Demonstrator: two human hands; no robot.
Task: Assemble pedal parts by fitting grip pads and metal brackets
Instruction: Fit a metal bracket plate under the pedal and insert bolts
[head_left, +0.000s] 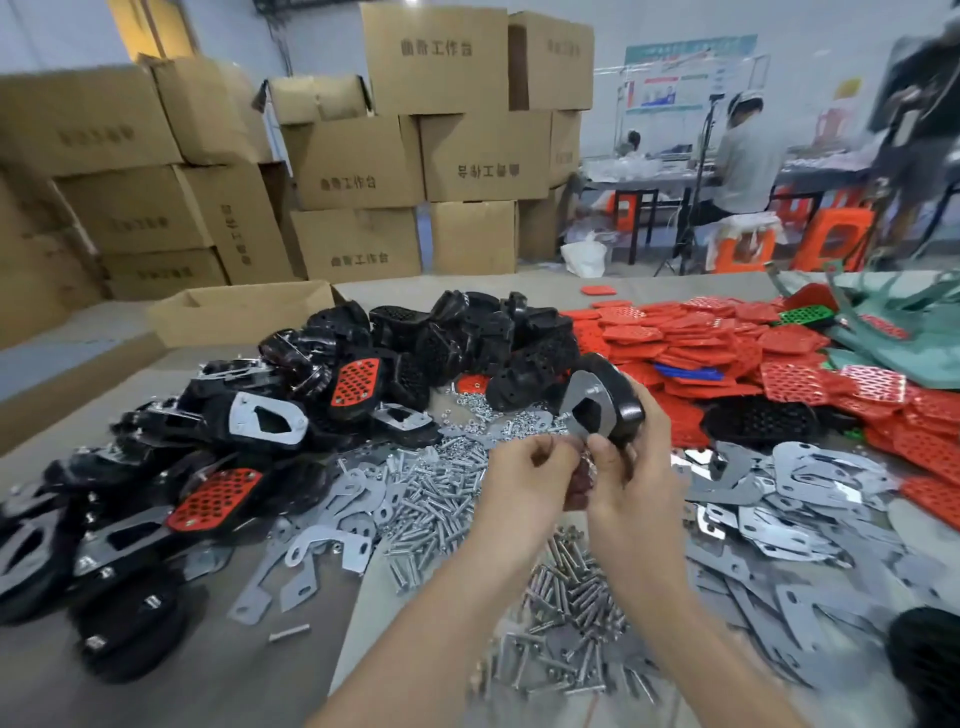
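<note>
Grey table (311, 675) heaped with parts, cardboard boxes (358, 156) stacked behind

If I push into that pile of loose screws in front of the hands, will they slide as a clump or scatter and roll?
Probably scatter. The screws lie loose at all angles, not nested, so a push would likely spread them. Being round shafts on a flat table, some would probably roll, though their heads should curve and stop them. The flat brackets beside them would more likely slide.

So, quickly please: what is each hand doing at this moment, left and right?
Left hand: fingers pinched shut on something small; what it is cannot be told.
Right hand: closed grip on a black pedal body with a metal bracket on its face.
</note>
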